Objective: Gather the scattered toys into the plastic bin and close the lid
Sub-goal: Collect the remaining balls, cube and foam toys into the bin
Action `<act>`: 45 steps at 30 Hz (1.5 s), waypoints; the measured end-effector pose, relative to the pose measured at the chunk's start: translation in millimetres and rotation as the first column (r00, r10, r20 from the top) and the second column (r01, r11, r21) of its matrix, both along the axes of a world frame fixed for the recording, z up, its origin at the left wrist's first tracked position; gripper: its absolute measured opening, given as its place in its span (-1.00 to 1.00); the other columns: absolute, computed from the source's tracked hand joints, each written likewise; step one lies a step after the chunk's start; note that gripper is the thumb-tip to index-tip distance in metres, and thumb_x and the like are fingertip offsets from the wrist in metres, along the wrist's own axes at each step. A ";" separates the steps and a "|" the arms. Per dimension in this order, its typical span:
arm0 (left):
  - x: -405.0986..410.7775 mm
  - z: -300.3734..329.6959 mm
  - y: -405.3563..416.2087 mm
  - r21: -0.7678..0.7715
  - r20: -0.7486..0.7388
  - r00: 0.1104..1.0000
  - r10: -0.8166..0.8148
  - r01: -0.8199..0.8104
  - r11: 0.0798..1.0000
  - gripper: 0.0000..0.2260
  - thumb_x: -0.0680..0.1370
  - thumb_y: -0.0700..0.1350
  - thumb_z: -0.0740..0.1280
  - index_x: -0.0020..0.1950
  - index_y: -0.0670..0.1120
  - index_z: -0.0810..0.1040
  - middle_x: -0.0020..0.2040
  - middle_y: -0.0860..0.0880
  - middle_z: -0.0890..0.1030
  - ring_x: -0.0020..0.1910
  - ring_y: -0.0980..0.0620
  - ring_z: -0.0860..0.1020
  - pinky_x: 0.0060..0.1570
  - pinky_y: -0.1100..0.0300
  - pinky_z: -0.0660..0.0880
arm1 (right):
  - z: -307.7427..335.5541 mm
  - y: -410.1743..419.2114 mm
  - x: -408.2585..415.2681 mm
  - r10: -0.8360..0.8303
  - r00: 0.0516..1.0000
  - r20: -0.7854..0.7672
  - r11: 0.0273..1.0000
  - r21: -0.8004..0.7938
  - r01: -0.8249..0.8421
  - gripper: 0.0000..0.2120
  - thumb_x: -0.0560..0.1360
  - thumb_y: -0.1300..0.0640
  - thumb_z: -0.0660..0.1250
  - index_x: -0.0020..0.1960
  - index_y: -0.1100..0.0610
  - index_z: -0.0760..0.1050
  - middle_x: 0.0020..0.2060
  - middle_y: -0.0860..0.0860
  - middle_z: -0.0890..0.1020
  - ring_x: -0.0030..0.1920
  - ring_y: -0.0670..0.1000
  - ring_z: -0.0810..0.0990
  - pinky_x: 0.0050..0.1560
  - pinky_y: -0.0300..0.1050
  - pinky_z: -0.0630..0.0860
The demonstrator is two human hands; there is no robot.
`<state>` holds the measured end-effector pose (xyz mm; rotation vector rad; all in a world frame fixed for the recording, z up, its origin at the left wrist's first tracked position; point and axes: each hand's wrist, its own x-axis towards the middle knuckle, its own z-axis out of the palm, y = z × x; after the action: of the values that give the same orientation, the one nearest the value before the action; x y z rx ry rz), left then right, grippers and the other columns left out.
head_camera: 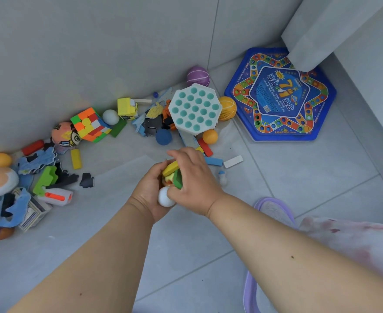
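Both hands full of small toys, low over the floor (186,256).

Your left hand (150,195) cups a white ball (164,197) and a bundle of blocks; your right hand (194,184) curls over the same bundle, gripping a yellow block (170,168) and a green block (177,179). Beyond your right hand sit a white-and-teal pop toy (195,108), an orange ball (209,136) and a blue hexagonal game board (281,96). Beyond your left hand: a scrambled puzzle cube (91,125). Near your right forearm, a lilac plastic bin rim (274,204).
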<state>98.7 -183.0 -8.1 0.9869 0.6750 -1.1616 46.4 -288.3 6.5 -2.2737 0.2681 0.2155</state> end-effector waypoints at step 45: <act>-5.6 17.7 24.0 -0.302 -0.198 0.980 -0.010 -0.052 0.952 -0.66 0.55 0.14 0.17 -0.20 -0.01 0.63 0.10 -0.09 0.58 0.09 -0.19 0.57 -0.56 0.29 0.46 | -57.9 -61.8 -46.6 -0.343 0.876 -0.339 0.905 -0.371 0.210 -0.70 0.54 0.15 0.24 0.18 0.29 0.32 0.15 0.22 0.39 0.08 0.23 0.46 -0.11 -0.05 0.32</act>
<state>93.1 -159.0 9.6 0.6064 0.6363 -1.3110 -0.2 -350.1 -51.4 -2.4594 0.9035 0.5159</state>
